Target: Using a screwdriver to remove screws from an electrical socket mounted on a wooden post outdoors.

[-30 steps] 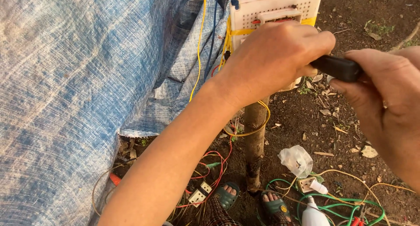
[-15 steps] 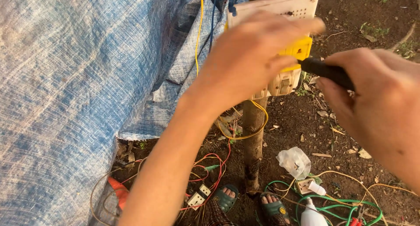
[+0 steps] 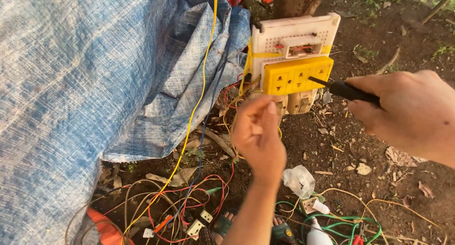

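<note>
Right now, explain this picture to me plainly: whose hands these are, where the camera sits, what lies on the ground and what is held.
The camera sits on a person's head and looks down, so both bare hands are that person's own. The right hand grips a black-handled tool, its tip at the yellow socket block. That block is fixed to a white perforated board on a wooden post. The left hand is raised just below the board, fingers curled, holding nothing that shows. A blue tarpaulin hangs on the left. On the dirt ground lie tangled coloured wires, small white plugs and a crumpled plastic bag.
</note>
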